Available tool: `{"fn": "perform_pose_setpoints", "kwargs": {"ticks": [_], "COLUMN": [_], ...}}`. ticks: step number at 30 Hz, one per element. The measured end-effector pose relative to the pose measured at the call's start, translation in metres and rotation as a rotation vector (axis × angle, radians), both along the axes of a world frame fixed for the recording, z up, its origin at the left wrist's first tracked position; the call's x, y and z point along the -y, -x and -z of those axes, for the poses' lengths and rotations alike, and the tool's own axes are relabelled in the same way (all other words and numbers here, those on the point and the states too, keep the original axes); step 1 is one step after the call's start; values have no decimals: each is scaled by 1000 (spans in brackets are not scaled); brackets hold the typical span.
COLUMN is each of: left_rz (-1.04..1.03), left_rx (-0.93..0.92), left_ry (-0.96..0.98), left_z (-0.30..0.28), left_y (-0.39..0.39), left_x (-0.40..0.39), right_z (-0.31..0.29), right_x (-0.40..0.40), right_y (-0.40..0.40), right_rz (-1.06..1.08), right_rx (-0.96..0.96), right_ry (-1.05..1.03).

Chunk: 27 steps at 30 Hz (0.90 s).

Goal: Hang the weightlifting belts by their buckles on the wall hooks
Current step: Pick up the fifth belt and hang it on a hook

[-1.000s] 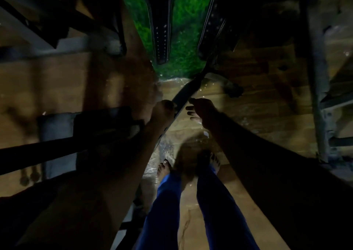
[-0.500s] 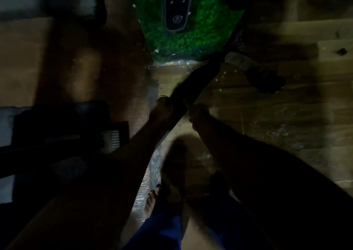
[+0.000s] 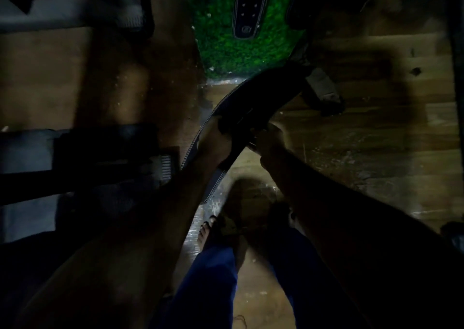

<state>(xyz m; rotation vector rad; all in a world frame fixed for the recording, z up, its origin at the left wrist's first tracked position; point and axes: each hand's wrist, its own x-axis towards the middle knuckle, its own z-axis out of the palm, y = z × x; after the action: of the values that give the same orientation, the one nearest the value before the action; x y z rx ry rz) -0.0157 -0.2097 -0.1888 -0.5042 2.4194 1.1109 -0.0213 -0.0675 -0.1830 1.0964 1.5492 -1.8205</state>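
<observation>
The scene is very dark. A black weightlifting belt (image 3: 263,90) with pale edge stitching curves across the middle, held over the wooden floor. My left hand (image 3: 216,137) grips its lower stretch. My right hand (image 3: 270,137) is closed on the belt's edge just to the right. The belt's tail hangs down past my left forearm. Another black belt (image 3: 247,9) with rows of holes hangs down in front of the green turf wall panel (image 3: 226,44) at the top. The buckle and wall hooks are not visible.
Dark gym equipment frames (image 3: 82,163) stand at the left, and another dark frame (image 3: 454,52) runs down the right edge. A dark object with a pale part (image 3: 324,90) lies on the wooden floor (image 3: 376,132) by the turf. My legs and feet are below.
The camera has tilted down and moved closer. My right hand, open with fingers spread a second ago, has closed on the belt. The belt now bends into a wide arc between my hands.
</observation>
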Motion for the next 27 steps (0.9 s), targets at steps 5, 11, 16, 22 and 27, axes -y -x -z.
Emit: {"fn": "perform_pose_setpoints", "kwargs": {"ticks": [5,11,16,22,27], "left_rz": [16,63,-124,-338,-399], "left_rx": [-47,-134,-73,-22,-200], "left_ry": [76,154,-75,-262,-280], "left_z": [-123,-271,-363,-450,-523], "left_y": [5,-6,-4,-21,-54], "left_x": [-3,-17,-30,-44,-64], "right_z": [-137,-276,-365,-448,-537], "right_x": [-8,-35,-49,-79,-102], "right_y": [-17,-37,-66,-94,-102], "right_rz": [26,10,-10,-222,-278], "right_rx": [-47,-43,-64,-88,-285], "right_ry": [14,-85,-153,20,-41]}}
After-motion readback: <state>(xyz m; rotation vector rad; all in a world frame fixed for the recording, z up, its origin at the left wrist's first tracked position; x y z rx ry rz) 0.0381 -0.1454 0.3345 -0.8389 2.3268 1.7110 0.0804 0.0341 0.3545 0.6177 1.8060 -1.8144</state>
